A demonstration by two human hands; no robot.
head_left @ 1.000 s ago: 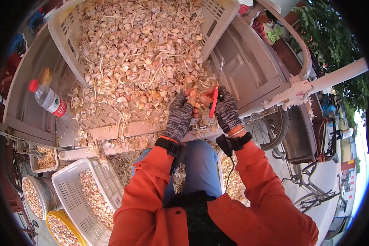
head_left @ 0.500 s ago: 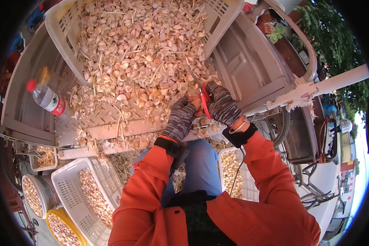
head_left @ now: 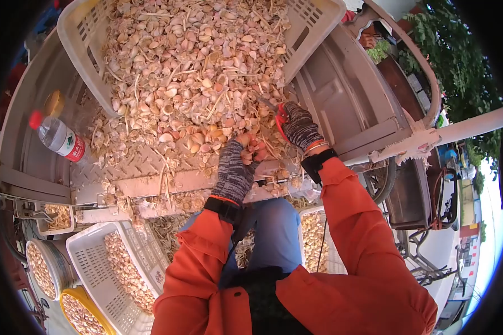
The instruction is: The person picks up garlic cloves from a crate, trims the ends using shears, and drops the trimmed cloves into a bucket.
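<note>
Garlic cloves (head_left: pixel 179 72) with dry stalks and skins spill from a tipped crate (head_left: pixel 84 61) onto the metal bed. My left hand (head_left: pixel 236 167), in a grey knitted glove with bare fingertips, is closed around reddish garlic cloves (head_left: pixel 255 149) at the bed's front edge. To its right, my right hand (head_left: pixel 299 125), gloved too, grips the red handles of scissors (head_left: pixel 281 120). The blades point up and left over the pile, apart from the left hand.
A red-capped bottle (head_left: pixel 61 138) leans at the bed's left side. Below left are a white crate (head_left: pixel 89 251), a white bucket (head_left: pixel 56 268) and a yellow bucket (head_left: pixel 103 312) with cloves. A pale pole (head_left: pixel 469 125) juts out at right.
My hands have moved apart: the right, with the scissors, went slightly up and right, while the left shifted slightly left and down. The cloves in my left hand show more clearly.
</note>
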